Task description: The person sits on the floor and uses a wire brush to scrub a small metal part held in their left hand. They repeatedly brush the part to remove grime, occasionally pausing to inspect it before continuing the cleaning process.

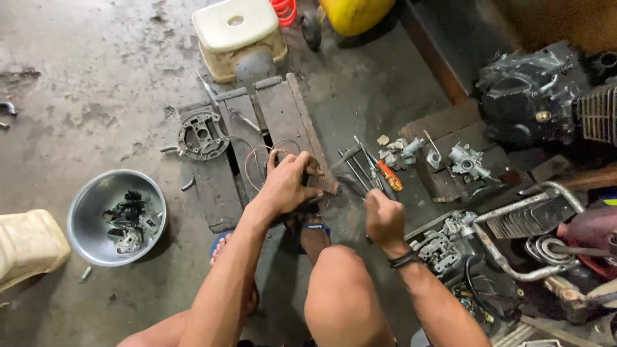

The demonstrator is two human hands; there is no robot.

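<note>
1. A person's left hand presses a small part wound with copper wire against the right edge of a wooden pallet on the concrete floor.
2. The right hand, fisted, grips a thin tool; its tip is blurred.
3. Loose wire loops could snag or kink if pulled hard.

Silver bowl, orange-handled screwdriver, yellow tank, cream stool

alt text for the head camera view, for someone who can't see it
A person squatting on a workshop floor presses the left hand on a copper wire coil atop a wooden board, the right hand fisted around a blurred tool. Metal bowl sits left.
</note>
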